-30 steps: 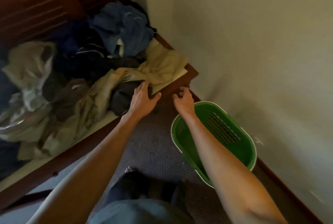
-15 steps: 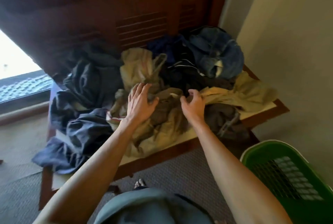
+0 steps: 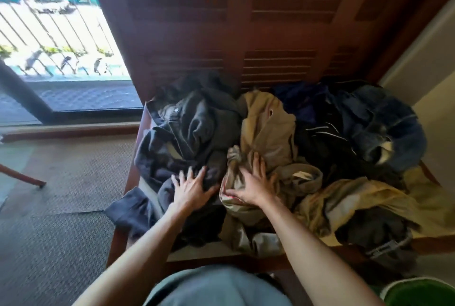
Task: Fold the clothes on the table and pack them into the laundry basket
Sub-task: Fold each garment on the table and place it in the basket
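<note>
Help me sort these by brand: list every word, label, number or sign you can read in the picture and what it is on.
None can be read.
dark jacket: a small pale patch near the collar, too small and blurred to read.
khaki garment: a pale tag near the right hand, blurred, no letters legible.
blue denim garment: a pale patch, no print visible.

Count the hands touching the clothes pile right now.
2. The left hand lies spread on the dark navy crumpled garment; the right hand presses the khaki crumpled garment beside it. Neither is hidden.
</note>
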### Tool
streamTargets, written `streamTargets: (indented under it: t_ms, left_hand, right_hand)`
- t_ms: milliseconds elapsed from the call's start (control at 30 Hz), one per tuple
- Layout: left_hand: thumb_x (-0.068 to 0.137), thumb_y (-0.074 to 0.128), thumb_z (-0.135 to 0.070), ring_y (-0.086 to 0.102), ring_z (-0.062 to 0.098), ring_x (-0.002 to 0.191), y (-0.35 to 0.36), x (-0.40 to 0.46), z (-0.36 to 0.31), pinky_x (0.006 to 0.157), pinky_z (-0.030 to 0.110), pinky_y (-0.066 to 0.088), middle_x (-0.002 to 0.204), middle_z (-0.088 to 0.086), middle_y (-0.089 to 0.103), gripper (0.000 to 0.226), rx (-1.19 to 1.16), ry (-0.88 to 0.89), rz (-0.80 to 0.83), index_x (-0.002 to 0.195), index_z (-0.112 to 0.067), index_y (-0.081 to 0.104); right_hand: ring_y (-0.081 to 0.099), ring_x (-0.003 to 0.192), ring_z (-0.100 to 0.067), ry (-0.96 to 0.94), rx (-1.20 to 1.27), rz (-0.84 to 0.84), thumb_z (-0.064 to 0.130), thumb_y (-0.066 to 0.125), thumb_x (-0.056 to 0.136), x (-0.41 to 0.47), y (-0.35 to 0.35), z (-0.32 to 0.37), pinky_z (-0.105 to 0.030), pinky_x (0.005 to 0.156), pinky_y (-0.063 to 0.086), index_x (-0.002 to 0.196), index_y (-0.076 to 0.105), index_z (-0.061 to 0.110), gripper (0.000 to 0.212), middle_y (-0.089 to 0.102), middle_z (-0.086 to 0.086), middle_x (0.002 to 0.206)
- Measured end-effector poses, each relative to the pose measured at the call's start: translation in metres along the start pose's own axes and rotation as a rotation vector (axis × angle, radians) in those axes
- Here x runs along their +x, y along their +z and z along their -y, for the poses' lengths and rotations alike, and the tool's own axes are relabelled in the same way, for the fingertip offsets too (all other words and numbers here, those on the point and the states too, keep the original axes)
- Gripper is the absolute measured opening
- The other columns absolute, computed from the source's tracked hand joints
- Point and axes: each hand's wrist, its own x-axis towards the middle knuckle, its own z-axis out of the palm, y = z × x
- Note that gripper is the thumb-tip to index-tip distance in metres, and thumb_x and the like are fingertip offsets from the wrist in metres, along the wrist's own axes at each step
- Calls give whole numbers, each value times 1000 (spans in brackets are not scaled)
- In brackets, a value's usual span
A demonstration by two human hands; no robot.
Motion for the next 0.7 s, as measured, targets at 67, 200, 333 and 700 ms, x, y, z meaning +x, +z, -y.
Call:
streamTargets:
  t_ms: [67, 200, 333, 700]
  left_hand:
    - [88, 38, -78, 28, 36, 146, 12, -3, 5, 119, 60, 14, 161, 9, 31, 78, 14, 13, -53, 154, -38, 29]
    - [89, 41, -75, 32, 36, 143, 11, 6, 5, 119, 58, 16, 159, 9, 36, 74, 10, 0, -62, 153, -38, 32]
    - [87, 44, -75, 33, 32, 143, 11, 8, 7, 119, 56, 17, 157, 5, 37, 77, -33, -21, -99, 152, -39, 29]
    - [81, 67, -60, 11, 35, 153, -90, 70, -17, 123, 47, 13, 167, 17, 5, 102, -378, -152, -306, 159, -27, 10]
  right_hand:
    - [-14, 152, -25, 1, -86, -64, 70, 62, 74, 0, 2, -10, -70, 114, 10, 149, 32, 42, 85, -22, 0, 164]
    - [2, 152, -24, 43, -182, -181, 56, 63, 85, 6, -8, -37, -66, 110, 22, 146, 36, 40, 69, -6, 4, 166]
    - [10, 150, -26, 101, -206, -104, 47, 64, 87, 28, -36, -40, -64, 112, 23, 152, 26, 35, 77, 5, -1, 166]
    - [26, 146, -35, -96, -152, -61, 61, 65, 81, 92, -134, 95, -56, 117, 18, 157, 6, 23, 104, 30, -15, 158]
